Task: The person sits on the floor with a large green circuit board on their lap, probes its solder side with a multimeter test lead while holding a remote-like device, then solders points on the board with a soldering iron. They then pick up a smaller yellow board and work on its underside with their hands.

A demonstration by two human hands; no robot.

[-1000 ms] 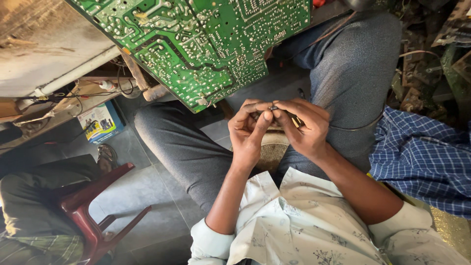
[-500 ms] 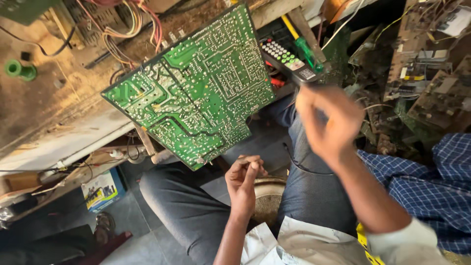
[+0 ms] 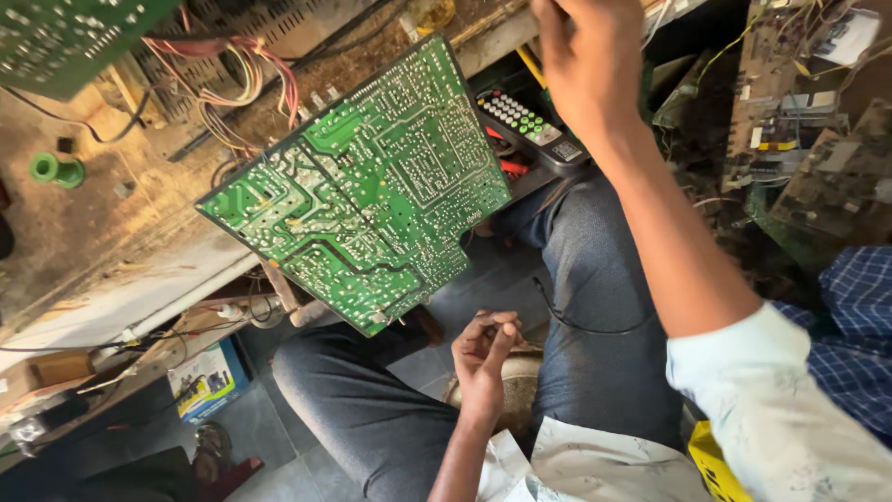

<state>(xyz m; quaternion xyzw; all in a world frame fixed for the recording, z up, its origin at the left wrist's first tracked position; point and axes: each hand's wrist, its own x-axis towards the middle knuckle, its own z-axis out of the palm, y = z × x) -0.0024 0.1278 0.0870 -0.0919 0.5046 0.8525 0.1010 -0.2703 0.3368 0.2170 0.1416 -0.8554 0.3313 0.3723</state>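
A seated person in grey trousers works over their lap. Nearest, at six o'clock, the left hand point(image 3: 483, 358) rests between the knees, fingers curled and pinched close at the tips; whatever small thing the grip holds is too tiny to make out. A thin black wire point(image 3: 581, 321) loops across the right thigh just beside it.

Above, at about ten o'clock from that hand, a green circuit board point(image 3: 362, 191) juts off the bench point(image 3: 102, 232) edge, tilted solder side up, seemingly so its joints face the worker. Its lower corner overhangs the knees, leaving only a narrow gap.

Further, at one o'clock, the right hand point(image 3: 590, 60) is raised high towards the frame's top, back to the camera; whether its grip holds anything cannot be told. Beneath it lies a remote control point(image 3: 530, 125) with coloured buttons. Scrap boards point(image 3: 799, 112) crowd the right side.
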